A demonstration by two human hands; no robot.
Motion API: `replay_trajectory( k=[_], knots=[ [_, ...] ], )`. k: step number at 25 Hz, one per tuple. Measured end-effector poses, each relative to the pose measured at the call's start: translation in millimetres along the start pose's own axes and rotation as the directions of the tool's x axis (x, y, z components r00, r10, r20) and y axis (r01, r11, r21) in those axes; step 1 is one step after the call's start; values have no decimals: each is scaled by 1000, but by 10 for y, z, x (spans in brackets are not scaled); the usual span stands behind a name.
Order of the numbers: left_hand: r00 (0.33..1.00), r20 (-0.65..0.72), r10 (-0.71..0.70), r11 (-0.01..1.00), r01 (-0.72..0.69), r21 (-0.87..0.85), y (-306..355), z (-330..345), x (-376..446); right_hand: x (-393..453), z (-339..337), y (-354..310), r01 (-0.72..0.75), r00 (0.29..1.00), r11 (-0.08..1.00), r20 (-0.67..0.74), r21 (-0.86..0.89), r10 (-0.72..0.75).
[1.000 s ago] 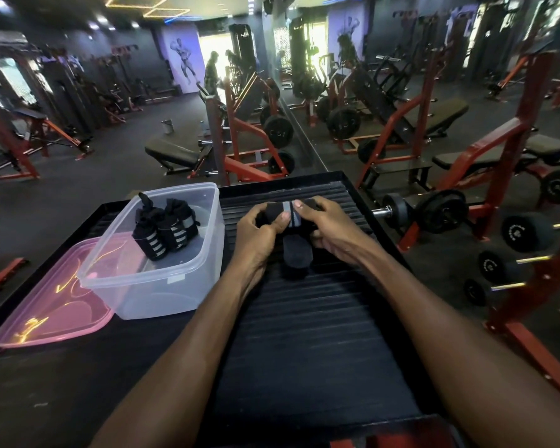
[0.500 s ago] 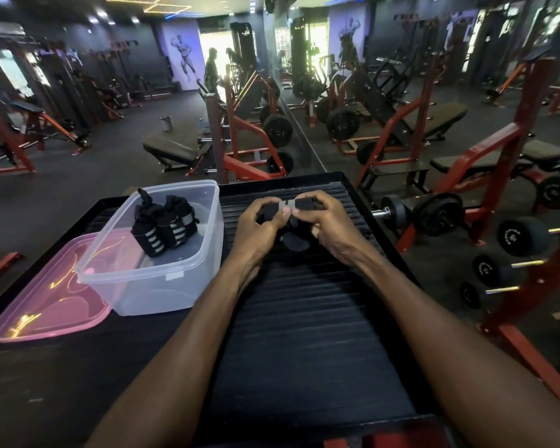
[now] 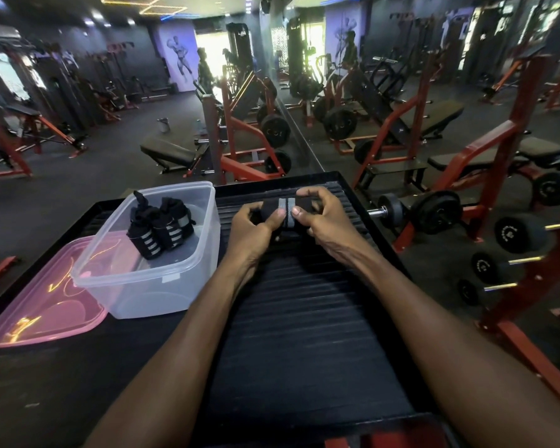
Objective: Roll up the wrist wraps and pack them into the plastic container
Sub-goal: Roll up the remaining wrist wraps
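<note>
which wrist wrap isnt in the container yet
The wrap held between the left hand and right hand over the ribbed black mat. The other rolled wraps already sit inside the clear container.

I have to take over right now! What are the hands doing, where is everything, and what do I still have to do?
Left hand and right hand: both grip one black wrist wrap with grey stripes, held above the ribbed black tray. It looks nearly rolled; I cannot see a loose end.
Plastic container: open, on the left, with rolled wraps standing inside.
Pink lid: lying beside the container, further left.
Done: some wraps rolled and packed.
Left: finish this roll, then put it in the container. No other loose wraps are in sight.
</note>
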State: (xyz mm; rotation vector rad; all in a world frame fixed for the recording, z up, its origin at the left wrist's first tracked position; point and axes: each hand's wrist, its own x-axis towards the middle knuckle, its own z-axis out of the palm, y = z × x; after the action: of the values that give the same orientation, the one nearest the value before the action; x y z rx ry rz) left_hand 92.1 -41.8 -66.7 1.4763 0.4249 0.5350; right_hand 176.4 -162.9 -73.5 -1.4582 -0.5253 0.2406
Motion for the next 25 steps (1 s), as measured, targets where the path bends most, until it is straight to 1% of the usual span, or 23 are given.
replay_trajectory(
  k=[2, 4, 6, 8, 9, 10, 12, 13, 15, 16, 18, 19, 21, 25],
  knots=[
    [999, 16, 42, 997, -43, 59, 2, -24, -16, -17, -7, -57, -83, 995, 989, 68, 126, 75],
    [993, 78, 87, 993, -93, 70, 17, -28, -55, -34, 4, -89, -149, 981, 963, 152, 223, 117],
    [986, 114, 118, 992, -122, 24, 29, -10, -78, -31, 4, -67, -85, 990, 978, 130, 191, 60],
    [990, 94, 109, 992, -103, -69, 25, -1, -63, -25, 19, -42, 2, 995, 987, 95, 158, -18],
    [993, 68, 92, 989, -83, -123, 25, -1, -53, -30, 23, -50, 15, 996, 985, 81, 173, -29],
    [996, 35, 81, 986, -75, -149, 20, -2, -40, -34, 23, -57, 2, 997, 979, 74, 203, -17],
    [995, -25, 98, 991, -100, -93, 15, -4, -40, -38, 39, -53, -62, 996, 975, 83, 215, 45],
    [993, -40, 113, 992, -115, -46, 17, 1, -49, -29, 35, -35, -70, 995, 985, 87, 160, 57],
    [992, -35, 121, 993, -121, 1, 21, -4, -48, -8, 17, 2, -50, 994, 998, 90, -45, 54],
    [992, -10, 124, 992, -123, 29, 10, -19, -33, -20, 20, 4, -30, 994, 988, 98, -151, 45],
    [986, 45, 160, 979, -165, 120, -10, -36, -35, -35, 11, 26, 34, 992, 935, 124, -353, 11],
    [981, 66, 182, 971, -190, 144, -19, -37, -42, -46, 9, 20, 66, 990, 904, 138, -422, -8],
    [979, 57, 194, 968, -200, 149, -31, -35, -55, -66, 3, 7, 100, 988, 886, 153, -452, -33],
    [994, 6, 106, 993, -106, 55, -2, -40, -68, -77, 10, 3, 89, 989, 900, 146, -428, -28]
  ],
)
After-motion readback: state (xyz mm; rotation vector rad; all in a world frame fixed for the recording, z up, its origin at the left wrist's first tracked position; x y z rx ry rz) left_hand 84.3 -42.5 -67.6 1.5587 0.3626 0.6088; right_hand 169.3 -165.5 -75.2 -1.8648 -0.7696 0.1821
